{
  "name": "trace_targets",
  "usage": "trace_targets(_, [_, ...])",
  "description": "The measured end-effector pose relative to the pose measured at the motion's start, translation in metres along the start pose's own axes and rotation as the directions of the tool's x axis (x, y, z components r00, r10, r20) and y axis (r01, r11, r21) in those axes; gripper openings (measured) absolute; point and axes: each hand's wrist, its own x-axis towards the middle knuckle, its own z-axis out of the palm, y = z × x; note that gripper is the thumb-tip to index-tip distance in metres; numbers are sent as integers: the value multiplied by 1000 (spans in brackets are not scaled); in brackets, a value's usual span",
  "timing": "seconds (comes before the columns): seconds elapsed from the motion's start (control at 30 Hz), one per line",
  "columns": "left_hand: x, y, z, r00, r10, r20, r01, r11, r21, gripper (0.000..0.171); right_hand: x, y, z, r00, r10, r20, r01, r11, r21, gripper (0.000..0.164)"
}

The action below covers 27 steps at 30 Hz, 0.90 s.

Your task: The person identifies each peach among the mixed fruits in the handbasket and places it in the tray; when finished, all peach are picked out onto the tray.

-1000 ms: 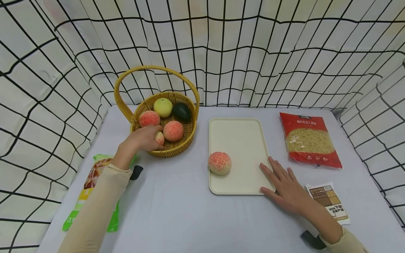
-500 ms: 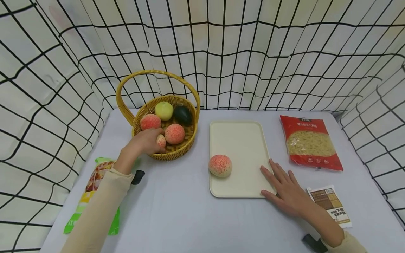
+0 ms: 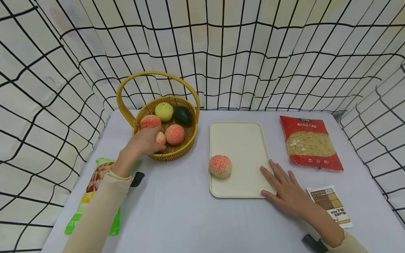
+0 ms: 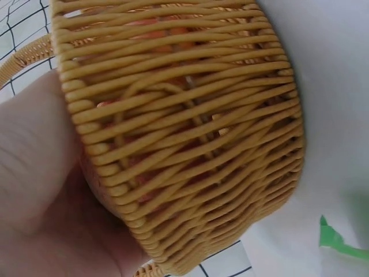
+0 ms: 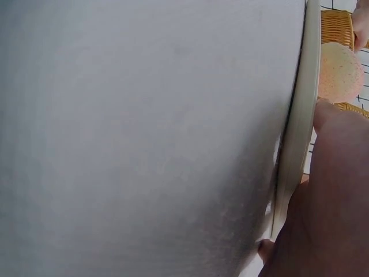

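My left hand [image 3: 143, 140] reaches over the near left rim of the wicker basket [image 3: 181, 154] and grips a pale, red-speckled peach [image 3: 161, 138], partly hidden by the fingers. Beside it in the basket lie two redder peaches [image 3: 175, 134], a yellow-green round fruit [image 3: 164, 112] and a dark green avocado [image 3: 182, 116]. In the left wrist view, the woven basket wall [image 4: 190, 133] hides most of the held peach. My right hand [image 3: 286, 191] rests with spread fingers on the right edge of the cream tray [image 3: 243, 140]. Another peach [image 3: 220, 166] sits at the tray's left side.
A red pasta bag [image 3: 311, 142] lies right of the tray, with a brown and white packet [image 3: 330, 207] nearer, beside the right wrist. Under the left forearm lies a green bag [image 3: 114, 225]. Black netting [image 3: 234, 56] over white cloth surrounds the table's back and sides.
The whole head view has shifted slightly downward in the picture. My left hand stays in the basket at the peach, moving barely at all, and my right hand stays on the tray.
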Motion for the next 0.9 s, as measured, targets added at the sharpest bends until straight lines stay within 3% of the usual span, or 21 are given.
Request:
trace_targets(0.3, [-5, 9, -11, 997, 25, -71, -25, 1000, 3, 55, 0, -2, -2, 1000, 0, 0, 0, 1000, 0, 82])
trace_targets(0.9, [-14, 19, -17, 991, 25, -134, -26, 1000, -9, 56, 0, -2, -2, 1000, 2, 5, -2, 1000, 3, 82])
